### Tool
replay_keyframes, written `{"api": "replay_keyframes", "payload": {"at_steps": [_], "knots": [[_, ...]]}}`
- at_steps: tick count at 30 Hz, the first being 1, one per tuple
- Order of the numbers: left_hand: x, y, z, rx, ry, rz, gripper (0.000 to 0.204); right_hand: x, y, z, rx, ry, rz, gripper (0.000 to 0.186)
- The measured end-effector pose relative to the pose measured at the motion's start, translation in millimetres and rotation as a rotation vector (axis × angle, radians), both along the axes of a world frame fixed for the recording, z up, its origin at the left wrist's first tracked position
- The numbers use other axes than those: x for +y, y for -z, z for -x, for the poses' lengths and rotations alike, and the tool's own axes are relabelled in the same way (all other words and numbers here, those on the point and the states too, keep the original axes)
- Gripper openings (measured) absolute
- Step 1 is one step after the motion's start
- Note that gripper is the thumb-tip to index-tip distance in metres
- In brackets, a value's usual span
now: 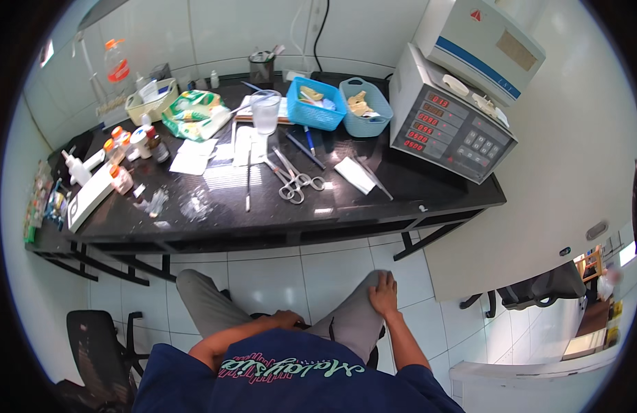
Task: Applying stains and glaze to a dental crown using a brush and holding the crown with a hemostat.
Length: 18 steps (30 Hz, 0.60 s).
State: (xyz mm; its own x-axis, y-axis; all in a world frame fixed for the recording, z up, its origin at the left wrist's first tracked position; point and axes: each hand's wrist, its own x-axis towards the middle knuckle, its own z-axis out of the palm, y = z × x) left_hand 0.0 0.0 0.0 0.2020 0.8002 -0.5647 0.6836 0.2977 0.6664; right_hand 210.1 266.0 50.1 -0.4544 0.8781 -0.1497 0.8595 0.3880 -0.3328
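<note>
A dark blue T-shirt [298, 389] with green and red lettering fills the bottom edge, and beyond it the grey trousers [203, 296] cover two knees set apart below the desk [418, 184]. The right hand [383, 296] lies palm down on the right knee, its fingers extended over the cloth and only slightly parted, gripping nothing that shows. The left hand [285, 319] rests in the lap against the trousers; its fingers are bunched too small to make out, so I cannot tell whether they are pressed together or around something. Both hands are well apart from the desk's glossy black top. Near its middle, two ring-handled steel instruments [296, 180] lie with their handles close together, a thin rod [249, 177] to their left and tweezers [376, 179] to their right, beside a folded white paper [355, 175]. Behind them stand a translucent cup [266, 113], a bright blue basket [316, 104] and a grey-blue basket [366, 110]. A green-and-white plastic packet [198, 113] and several small bottles [139, 143] crowd the left side. At the right end sits a grey instrument [453, 124] with red digital readouts. A black office chair [98, 341] stands at lower left on the white tiled floor [267, 288].
</note>
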Motion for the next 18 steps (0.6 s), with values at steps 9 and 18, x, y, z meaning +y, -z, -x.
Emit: {"api": "replay_keyframes", "payload": {"at_steps": [9, 18], "knots": [[-23, -248, 5, -0.271, -0.438, -0.594, 0.027, -77, -184, 57, 0.327, -0.344, 0.507, 0.017], [-40, -378, 27, -0.790, -0.367, -1.303, 0.026, -82, -233, 155, 0.997, -0.371, -0.221, 0.021]]}}
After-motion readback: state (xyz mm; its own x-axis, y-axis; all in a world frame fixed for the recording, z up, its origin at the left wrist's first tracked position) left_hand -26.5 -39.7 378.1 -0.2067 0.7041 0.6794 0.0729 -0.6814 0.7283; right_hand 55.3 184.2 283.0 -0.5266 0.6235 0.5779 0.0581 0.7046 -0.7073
